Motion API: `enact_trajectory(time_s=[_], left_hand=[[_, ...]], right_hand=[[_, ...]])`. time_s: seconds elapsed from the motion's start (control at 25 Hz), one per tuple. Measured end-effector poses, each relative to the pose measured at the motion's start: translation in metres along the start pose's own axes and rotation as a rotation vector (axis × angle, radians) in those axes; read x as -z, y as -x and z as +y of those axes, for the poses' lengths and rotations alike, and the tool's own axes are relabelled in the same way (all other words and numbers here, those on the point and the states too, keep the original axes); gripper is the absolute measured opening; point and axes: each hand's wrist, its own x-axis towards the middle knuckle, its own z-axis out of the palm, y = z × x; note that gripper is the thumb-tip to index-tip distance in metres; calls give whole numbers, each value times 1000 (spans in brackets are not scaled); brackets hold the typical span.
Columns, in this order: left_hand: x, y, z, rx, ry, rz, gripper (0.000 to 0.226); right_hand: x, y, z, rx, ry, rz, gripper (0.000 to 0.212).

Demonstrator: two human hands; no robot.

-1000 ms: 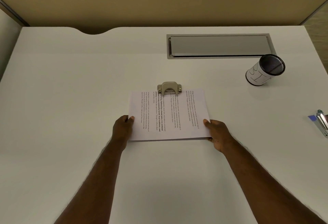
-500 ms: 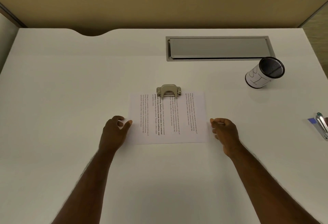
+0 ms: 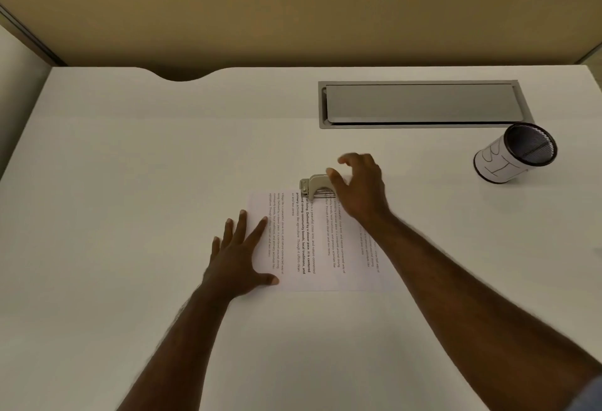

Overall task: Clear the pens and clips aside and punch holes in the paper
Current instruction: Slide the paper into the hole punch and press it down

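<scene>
One sheet: the paper is lying flat near the middle of the desk, thin, white and rectangular, printed with lines of small text running sideways, one line in bold.
Left hand: the left hand is resting palm down with fingers spread wide and gripping nothing, pressing on the paper's left edge.
Hole punch: the hole punch is sitting at the paper's far edge, small, beige and metal, with a rounded lever and a shiny hinge; the sheet's edge is meeting its mouth.
Right hand: the right hand is hovering over the punch's right side, fingers curled loosely and apart, holding nothing; whether it is touching the lever is unclear.
Hatch: a grey metal cable hatch is lying flush in the desk toward the far right corner.
Cup: a dark mesh pen cup, cylindrical and wrapped in white paper with hand-drawn letters, is standing near the right edge.
</scene>
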Motion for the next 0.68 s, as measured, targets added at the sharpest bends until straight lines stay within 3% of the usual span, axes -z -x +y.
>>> enact_trajectory(time_s=[0.32,0.68], left_hand=[[-4,-3,0,30,-57,-29,124],[-4,-4,3,38,-69,-55,123]], right_hand=[[-61,-62,-23,145,383,-208,54],[-81,-67,-10,132,474,-234,78]])
